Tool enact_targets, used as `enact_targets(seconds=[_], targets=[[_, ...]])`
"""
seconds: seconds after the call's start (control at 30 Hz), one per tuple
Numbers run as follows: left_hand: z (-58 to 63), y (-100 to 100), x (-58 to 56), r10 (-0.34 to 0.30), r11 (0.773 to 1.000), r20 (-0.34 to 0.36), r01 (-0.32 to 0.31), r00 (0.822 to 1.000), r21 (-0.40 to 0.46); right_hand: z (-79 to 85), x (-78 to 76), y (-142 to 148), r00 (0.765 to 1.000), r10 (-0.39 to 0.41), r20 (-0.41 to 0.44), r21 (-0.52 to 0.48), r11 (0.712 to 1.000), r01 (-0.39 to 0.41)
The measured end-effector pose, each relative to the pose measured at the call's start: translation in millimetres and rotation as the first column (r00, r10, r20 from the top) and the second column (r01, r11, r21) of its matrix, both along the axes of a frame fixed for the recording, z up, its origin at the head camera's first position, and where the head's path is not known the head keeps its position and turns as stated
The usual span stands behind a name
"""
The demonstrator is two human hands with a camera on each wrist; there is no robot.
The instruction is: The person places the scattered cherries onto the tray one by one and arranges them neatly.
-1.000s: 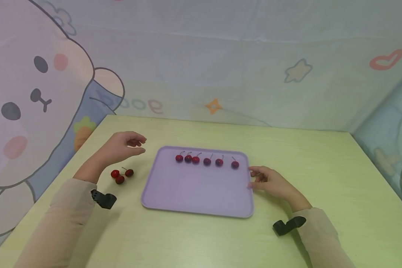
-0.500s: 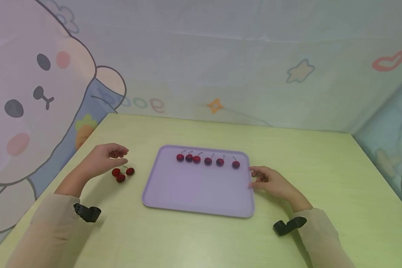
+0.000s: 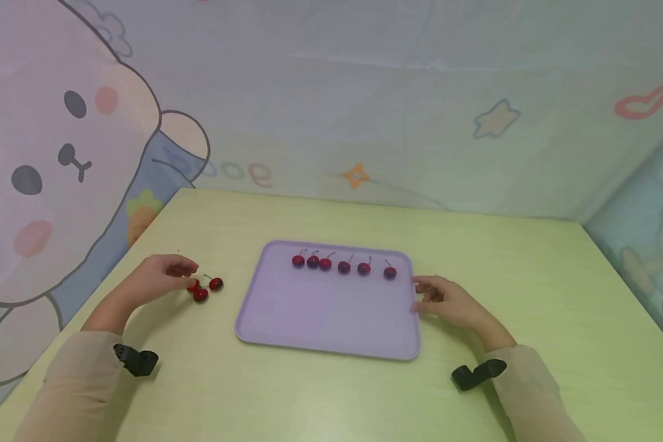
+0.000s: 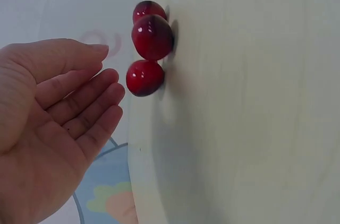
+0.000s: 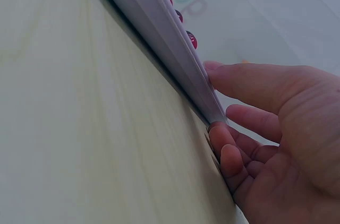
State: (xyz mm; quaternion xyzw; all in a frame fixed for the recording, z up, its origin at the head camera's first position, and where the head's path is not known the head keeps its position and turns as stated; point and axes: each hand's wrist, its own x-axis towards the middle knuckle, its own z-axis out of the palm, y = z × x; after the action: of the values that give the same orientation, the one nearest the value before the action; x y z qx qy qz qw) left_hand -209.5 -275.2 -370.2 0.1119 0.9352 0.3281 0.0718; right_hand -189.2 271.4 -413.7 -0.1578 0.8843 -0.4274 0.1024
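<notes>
Three dark red cherries (image 3: 201, 295) lie close together on the table, left of the tray; in the left wrist view they appear as a glossy cluster of cherries (image 4: 152, 37). My left hand (image 3: 162, 277) is right beside them, with the thumb overlapping the leftmost one in the head view. The left wrist view shows that hand (image 4: 64, 96) with relaxed fingers, a gap before the cherries and nothing held. My right hand (image 3: 444, 299) holds the right edge of a lilac tray (image 3: 331, 319); in the right wrist view its thumb and fingers are at the rim (image 5: 180, 57).
Several stemmed cherries (image 3: 344, 267) stand in a row along the tray's far side. The pale green-yellow table (image 3: 320, 399) ends at a printed cloth backdrop (image 3: 309, 110). A black wrist camera (image 3: 138, 360) sits on each sleeve.
My left hand has moved left and down from near the tray's far left corner to the three cherries. The right hand stays at the tray's edge, and the cherries lie as before.
</notes>
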Motion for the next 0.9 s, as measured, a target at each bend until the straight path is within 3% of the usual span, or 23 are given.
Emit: enact_targets(seconds=[0.23,0.9], targets=[[-8.1,-4.5,-1.4,-0.014,1.0,0.076,0.013,0.997,0.01,-0.5,0.3,-0.4,1.0,0.0,-0.006,0.009,1.0,0.0],[-17.5,-9.2,-4.3,-0.02,1.0,0.092,0.02,0.996,0.002,-2.9,-0.9,-0.1,1.0,-0.009,-0.008,0.001,1.0,0.009]])
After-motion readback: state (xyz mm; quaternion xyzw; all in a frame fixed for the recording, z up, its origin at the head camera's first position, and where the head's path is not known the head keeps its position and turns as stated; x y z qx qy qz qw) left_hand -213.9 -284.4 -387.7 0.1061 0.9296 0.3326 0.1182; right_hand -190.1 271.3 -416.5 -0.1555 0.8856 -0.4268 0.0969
